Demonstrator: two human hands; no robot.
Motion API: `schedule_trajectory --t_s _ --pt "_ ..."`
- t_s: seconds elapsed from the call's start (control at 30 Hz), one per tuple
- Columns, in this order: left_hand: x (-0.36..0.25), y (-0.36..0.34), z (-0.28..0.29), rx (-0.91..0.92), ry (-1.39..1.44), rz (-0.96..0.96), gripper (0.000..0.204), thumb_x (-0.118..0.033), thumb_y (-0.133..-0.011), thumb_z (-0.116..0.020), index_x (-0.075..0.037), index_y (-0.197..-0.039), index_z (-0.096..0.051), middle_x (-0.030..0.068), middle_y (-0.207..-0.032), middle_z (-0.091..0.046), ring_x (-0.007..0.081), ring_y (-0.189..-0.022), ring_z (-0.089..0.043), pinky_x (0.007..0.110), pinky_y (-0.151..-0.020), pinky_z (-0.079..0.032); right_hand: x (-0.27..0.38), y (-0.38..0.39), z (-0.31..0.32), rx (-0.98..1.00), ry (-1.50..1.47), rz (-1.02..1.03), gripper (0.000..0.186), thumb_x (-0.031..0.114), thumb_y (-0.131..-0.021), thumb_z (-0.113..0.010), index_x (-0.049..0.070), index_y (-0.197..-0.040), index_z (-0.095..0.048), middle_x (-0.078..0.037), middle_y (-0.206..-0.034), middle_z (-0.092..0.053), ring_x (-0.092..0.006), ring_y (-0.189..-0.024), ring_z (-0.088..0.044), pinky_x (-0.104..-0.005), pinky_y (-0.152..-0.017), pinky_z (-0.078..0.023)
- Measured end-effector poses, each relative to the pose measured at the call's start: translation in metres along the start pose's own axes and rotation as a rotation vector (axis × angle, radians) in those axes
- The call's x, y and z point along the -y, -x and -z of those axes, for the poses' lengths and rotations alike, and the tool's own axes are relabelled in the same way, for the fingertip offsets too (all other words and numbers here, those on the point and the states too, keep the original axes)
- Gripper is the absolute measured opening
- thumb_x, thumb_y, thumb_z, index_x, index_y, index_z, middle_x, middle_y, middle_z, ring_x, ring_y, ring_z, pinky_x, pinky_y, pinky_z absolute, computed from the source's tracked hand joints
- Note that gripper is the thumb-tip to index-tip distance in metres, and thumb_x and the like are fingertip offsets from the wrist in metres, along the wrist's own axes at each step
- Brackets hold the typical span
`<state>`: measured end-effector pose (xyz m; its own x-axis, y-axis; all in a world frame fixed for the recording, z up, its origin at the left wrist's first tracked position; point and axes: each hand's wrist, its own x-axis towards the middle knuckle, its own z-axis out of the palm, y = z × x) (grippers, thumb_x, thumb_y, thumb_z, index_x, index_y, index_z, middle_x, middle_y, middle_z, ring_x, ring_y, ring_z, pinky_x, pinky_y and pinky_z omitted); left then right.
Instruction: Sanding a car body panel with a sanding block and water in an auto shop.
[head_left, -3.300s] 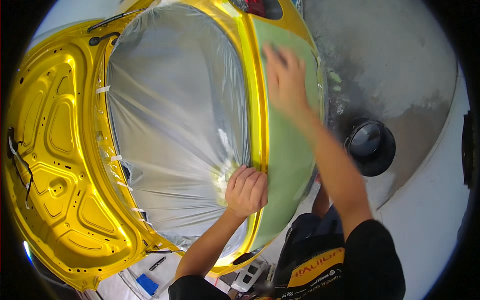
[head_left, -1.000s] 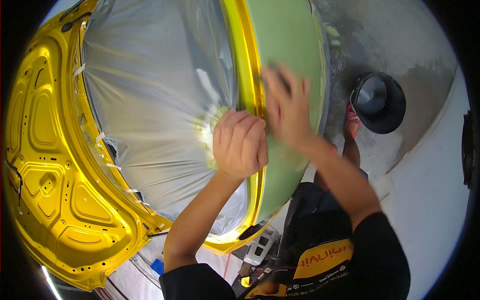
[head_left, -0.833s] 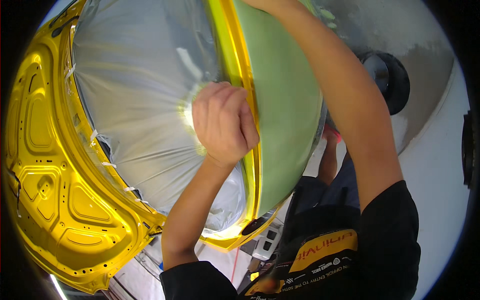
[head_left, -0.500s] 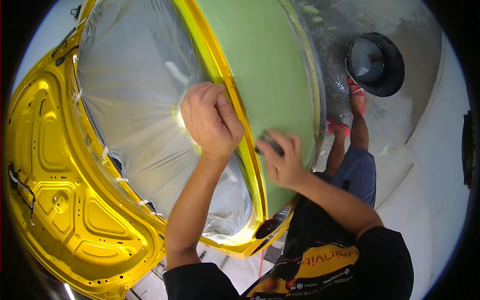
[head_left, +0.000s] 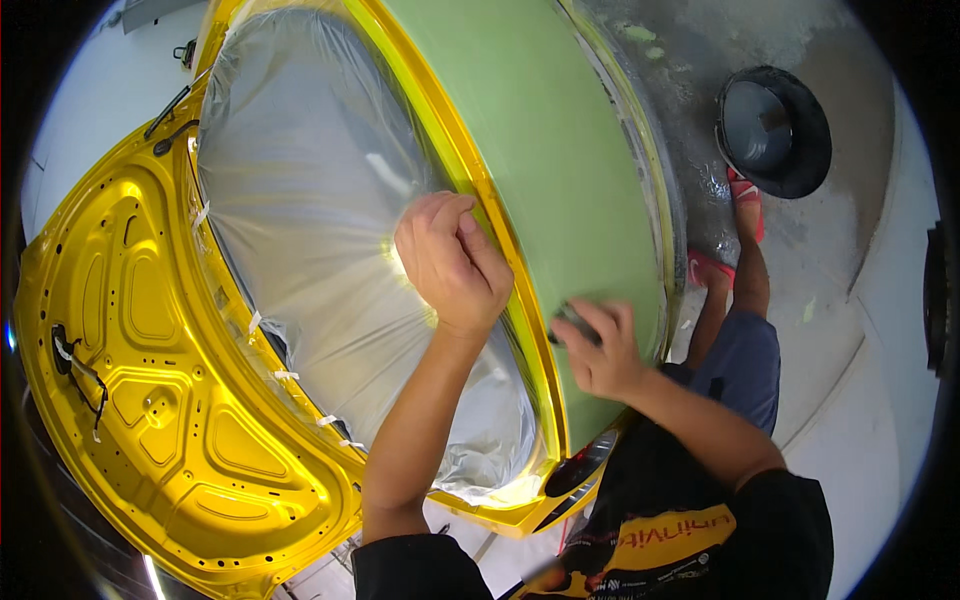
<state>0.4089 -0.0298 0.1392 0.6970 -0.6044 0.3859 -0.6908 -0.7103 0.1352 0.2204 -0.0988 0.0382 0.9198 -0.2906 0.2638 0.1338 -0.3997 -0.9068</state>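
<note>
Likely rubbing green panel (head_left: pixel 540 150), right of centre: your right hand (head_left: pixel 612 355) clamps dark block (head_left: pixel 576 326); left hand (head_left: pixel 452 264), fingers curled together. Next: even pressure.

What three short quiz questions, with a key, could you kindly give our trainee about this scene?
1. True or false: the right hand grips a dark block over the green panel.
2. Which covering lies just left of the yellow rim: A) red cloth, B) translucent plastic sheet, C) cardboard?
3. Where is the black bucket?

Key:
1. True.
2. B.
3. On the floor, beside the red footwear.
</note>
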Motion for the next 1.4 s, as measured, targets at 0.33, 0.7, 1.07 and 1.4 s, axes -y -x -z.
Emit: schedule_trajectory --t_s 0.33,0.7,1.07,1.4 --pt "0.003 -0.001 -0.002 0.012 0.004 0.029 0.014 0.004 -0.095 -0.052 0.0 -0.103 -0.062 0.0167 -0.101 -0.066 0.0346 -0.094 -0.061 0.042 -0.087 -0.047 -0.042 -0.18 -0.023 -0.144 -0.016 -0.01 0.047 0.022 -0.089 -0.072 0.02 -0.135 -0.066 -0.009 -0.13 -0.06 -0.0371 -0.109 -0.054 -0.049 -0.097 -0.045" --pt "-0.018 -0.022 -0.016 0.015 0.049 0.006 0.021 0.003 -0.087 -0.058 -0.002 -0.107 -0.063 0.0153 -0.1 -0.066 0.0371 -0.096 -0.063 0.046 -0.088 -0.048 -0.127 -0.372 -0.03 -0.237 -0.039 0.204 0.033 0.023 -0.098 -0.062 0.014 -0.129 -0.069 -0.012 -0.126 -0.065 -0.0362 -0.109 -0.058 -0.0509 -0.096 -0.043" --pt "-0.013 -0.003 0.004 0.154 -0.09 0.094 0.027 0.003 -0.078 -0.064 -0.003 -0.104 -0.064 0.011 -0.101 -0.068 0.0335 -0.098 -0.065 0.05 -0.093 -0.05 -0.1 -0.285 -0.03 -0.003 -0.078 0.086 0.043 0.017 -0.095 -0.066 0.018 -0.138 -0.067 -0.01 -0.13 -0.062 -0.0326 -0.113 -0.057 -0.0489 -0.101 -0.039" --pt "-0.015 -0.003 0.008 0.216 -0.152 0.117 0.026 0.001 -0.078 -0.065 -0.004 -0.103 -0.065 0.01 -0.101 -0.07 0.0321 -0.1 -0.065 0.05 -0.092 -0.051 -0.106 -0.31 -0.033 0.041 -0.08 0.116 0.04 0.015 -0.095 -0.064 0.022 -0.134 -0.069 -0.009 -0.128 -0.064 -0.0339 -0.111 -0.057 -0.0509 -0.095 -0.041"
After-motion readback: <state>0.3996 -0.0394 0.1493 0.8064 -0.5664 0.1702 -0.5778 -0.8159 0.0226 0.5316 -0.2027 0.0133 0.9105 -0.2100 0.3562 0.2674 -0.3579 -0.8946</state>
